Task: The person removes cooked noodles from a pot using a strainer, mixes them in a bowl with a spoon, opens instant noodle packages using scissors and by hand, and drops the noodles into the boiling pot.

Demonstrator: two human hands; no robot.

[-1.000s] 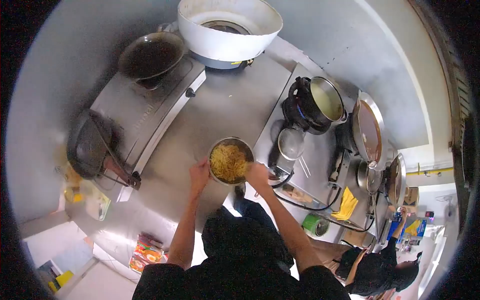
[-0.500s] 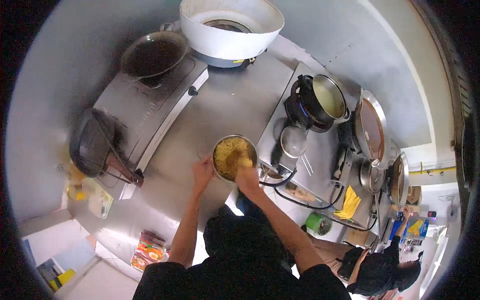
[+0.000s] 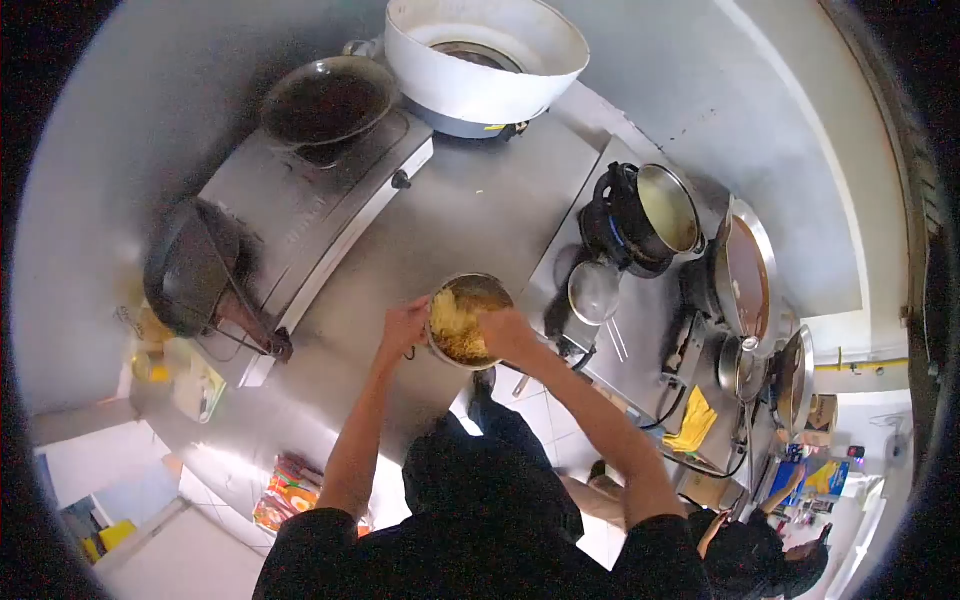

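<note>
A round metal bowl (image 3: 434,347) with yellow noodles (image 3: 458,325) in it is tilted over the steel counter near its front edge. At its left side, my left hand (image 3: 405,326) is closed on the rim or a handle; a small dark piece shows below the fingers. My right hand (image 3: 507,334) is closed over the bowl's right side, partly covering the noodles. Whatever its fingers hold is hidden. The noodles are heaped to the left and bottom of the bowl, leaving some brownish inner wall showing at the upper right.
Left stands a gas stove (image 3: 300,215) with a dark wok (image 3: 328,100). A white-ringed burner (image 3: 490,50) is behind. Right are a pot of pale liquid (image 3: 668,208), a mesh strainer (image 3: 594,293), a large pan (image 3: 745,265) of brown sauce and a yellow cloth (image 3: 692,420). A co-worker (image 3: 755,555) stands lower right.
My right hand has moved slightly to the right and up over the bowl. The noodles have shifted leftward and more inner wall shows. The co-worker appears lower in view.
</note>
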